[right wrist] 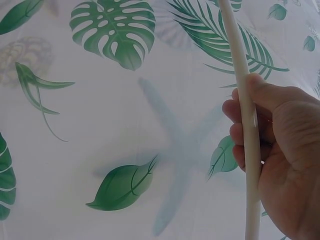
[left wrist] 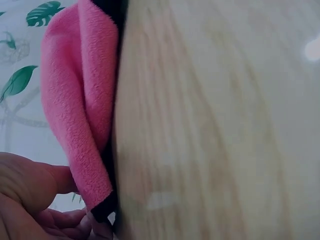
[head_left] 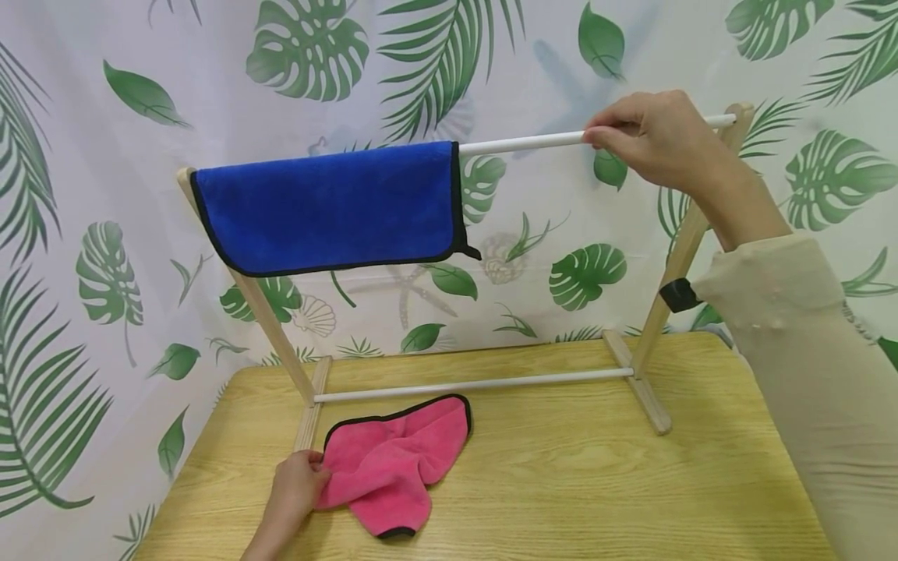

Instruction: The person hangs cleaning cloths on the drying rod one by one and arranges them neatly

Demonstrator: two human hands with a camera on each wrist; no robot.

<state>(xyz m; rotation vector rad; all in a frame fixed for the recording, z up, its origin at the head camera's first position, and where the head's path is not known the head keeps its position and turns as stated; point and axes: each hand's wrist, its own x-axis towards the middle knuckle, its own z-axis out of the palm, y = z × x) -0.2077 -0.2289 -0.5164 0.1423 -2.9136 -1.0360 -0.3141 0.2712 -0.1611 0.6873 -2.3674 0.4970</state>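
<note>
A blue towel (head_left: 330, 206) with black edging hangs folded over the left part of the rack's white top rod (head_left: 522, 143). Farther right on that rod, my right hand (head_left: 655, 136) grips it; the right wrist view shows the thumb and curled fingers around the rod (right wrist: 246, 120). On the table lies a crumpled pink towel (head_left: 396, 463) with black edging. My left hand (head_left: 295, 487) pinches its left end. Close up in the left wrist view, the thumb presses the pink cloth (left wrist: 75, 110) near a black-edged corner, and some fingers are hidden behind it.
Wooden legs (head_left: 270, 327) hold the rack up on the wooden table (head_left: 561, 483). A lower white rod (head_left: 477, 385) joins the legs just behind the pink towel. Behind everything hangs a leaf-patterned curtain (head_left: 519, 304).
</note>
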